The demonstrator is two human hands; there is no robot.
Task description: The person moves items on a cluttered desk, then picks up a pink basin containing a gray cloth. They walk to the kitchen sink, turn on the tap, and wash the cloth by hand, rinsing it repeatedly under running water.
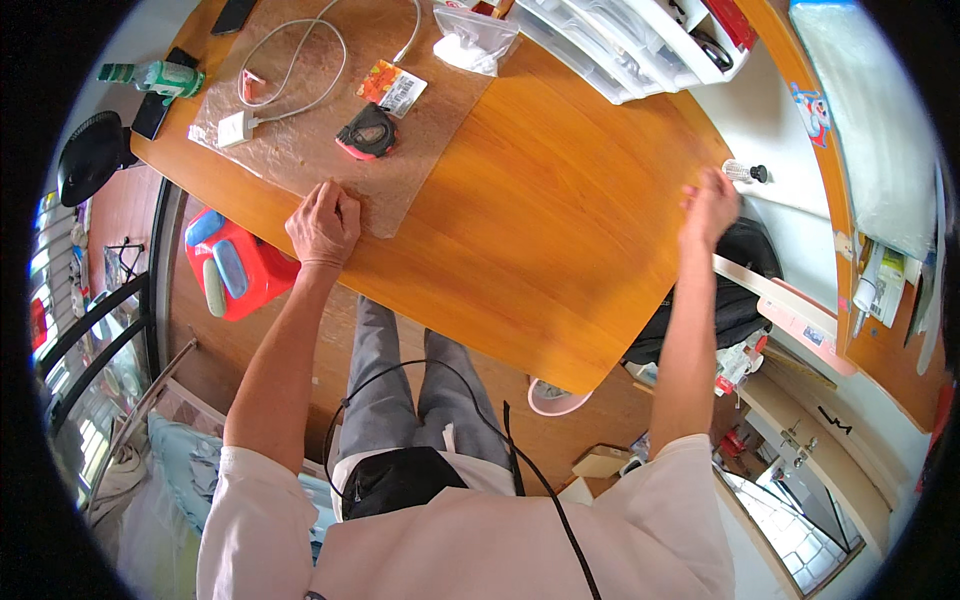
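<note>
My left hand (pixel 324 225) rests in a loose fist near the front edge of the wooden table (pixel 540 217), partly on a clear plastic sheet (pixel 300 154). Above it on the sheet lies a black and red tape measure (pixel 367 132). My right hand (pixel 709 208) is raised at the table's right edge, its fingers curled and blurred. A small clear container with a black top (pixel 744 172) appears right at its fingertips; whether the hand grips it cannot be made out.
A white charger (pixel 235 129) with a coiled cable, a card with a barcode (pixel 391 88) and a zip bag of white material (pixel 477 41) lie at the back. Plastic drawers (pixel 622 52) stand beyond. A red stool (pixel 240 270), black bag (pixel 694 322) and pink bin (pixel 559 401) are below.
</note>
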